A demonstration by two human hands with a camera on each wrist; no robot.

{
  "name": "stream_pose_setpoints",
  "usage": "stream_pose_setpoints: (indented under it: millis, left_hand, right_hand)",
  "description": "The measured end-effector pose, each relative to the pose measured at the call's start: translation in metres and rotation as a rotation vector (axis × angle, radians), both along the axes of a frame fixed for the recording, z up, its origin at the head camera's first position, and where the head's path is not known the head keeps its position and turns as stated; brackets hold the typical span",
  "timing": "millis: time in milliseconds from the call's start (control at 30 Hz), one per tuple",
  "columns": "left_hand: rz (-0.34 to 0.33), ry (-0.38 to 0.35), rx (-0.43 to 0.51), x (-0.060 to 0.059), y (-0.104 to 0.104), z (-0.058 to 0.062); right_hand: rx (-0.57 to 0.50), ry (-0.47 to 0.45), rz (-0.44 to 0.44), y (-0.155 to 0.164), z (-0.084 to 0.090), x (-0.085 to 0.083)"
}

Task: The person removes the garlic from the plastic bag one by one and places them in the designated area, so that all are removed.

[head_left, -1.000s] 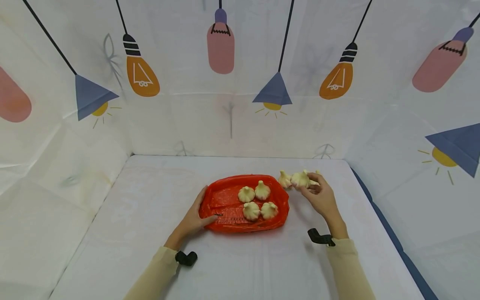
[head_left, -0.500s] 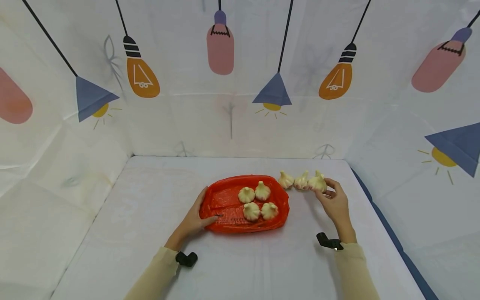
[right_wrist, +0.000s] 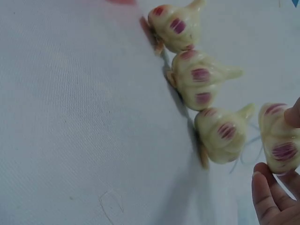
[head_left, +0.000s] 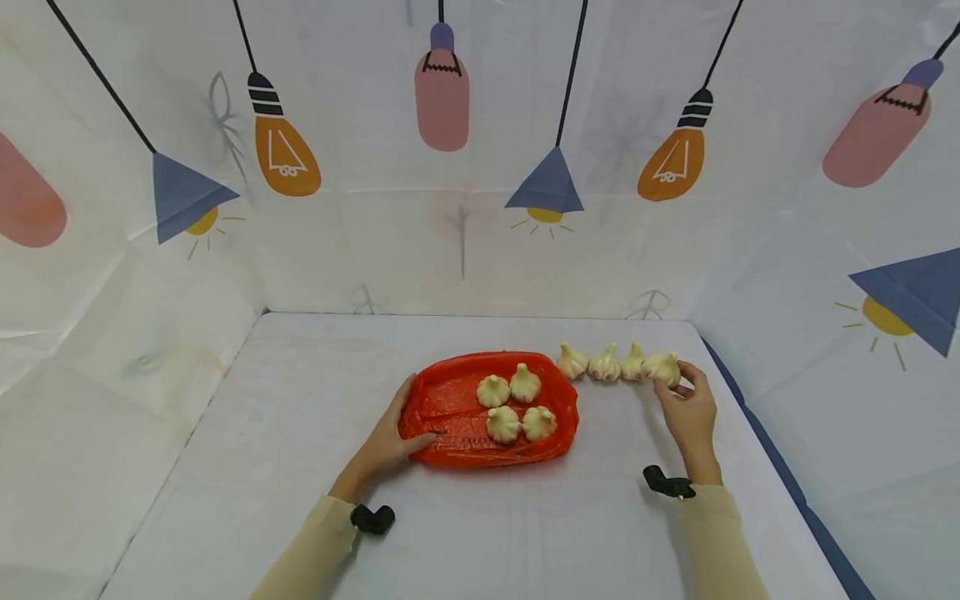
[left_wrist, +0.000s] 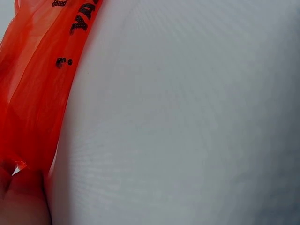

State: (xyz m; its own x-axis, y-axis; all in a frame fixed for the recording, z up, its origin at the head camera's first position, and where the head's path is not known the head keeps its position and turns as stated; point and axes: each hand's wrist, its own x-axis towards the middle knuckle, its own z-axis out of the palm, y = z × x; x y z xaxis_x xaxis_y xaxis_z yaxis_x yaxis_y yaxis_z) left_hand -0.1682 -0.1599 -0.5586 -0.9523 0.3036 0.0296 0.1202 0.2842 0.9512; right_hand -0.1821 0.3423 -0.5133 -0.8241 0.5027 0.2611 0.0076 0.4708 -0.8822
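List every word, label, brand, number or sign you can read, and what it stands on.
Red tray, left wrist view: black letters, perhaps "VA", turned and cut off at the top edge; uncertain.
Black marks nearby: too blurred or cut off to read.
Red tray, head view: black print, too small to read.
Garlic bulbs: none.
Lamp drawings: none.

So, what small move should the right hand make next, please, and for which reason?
I would probably have the right hand set the pinched garlic bulb down on the table, at the right end of the row. Three bulbs already stand there in line, and the right wrist view shows a gap between the pinched bulb and the nearest one.
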Motion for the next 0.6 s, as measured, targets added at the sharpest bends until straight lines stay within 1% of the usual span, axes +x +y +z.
stream_pose_setpoints:
  millis: [133, 267, 500, 600]
  left_hand:
    - [0.003, -0.002, -0.006, 0.001, 0.000, 0.000]
    - [0.010, -0.004, -0.029, 0.002, 0.001, 0.000]
    - [0.019, -0.007, -0.037, 0.001, 0.001, 0.000]
    - [0.022, -0.006, -0.043, 0.001, 0.001, 0.001]
  right_hand:
    - [0.007, -0.005, -0.039, 0.005, 0.000, -0.002]
    - [0.016, -0.007, -0.072, 0.009, -0.004, -0.003]
    - [0.039, -0.016, -0.084, 0.016, -0.006, -0.009]
    - [0.039, -0.046, -0.087, 0.020, -0.006, -0.011]
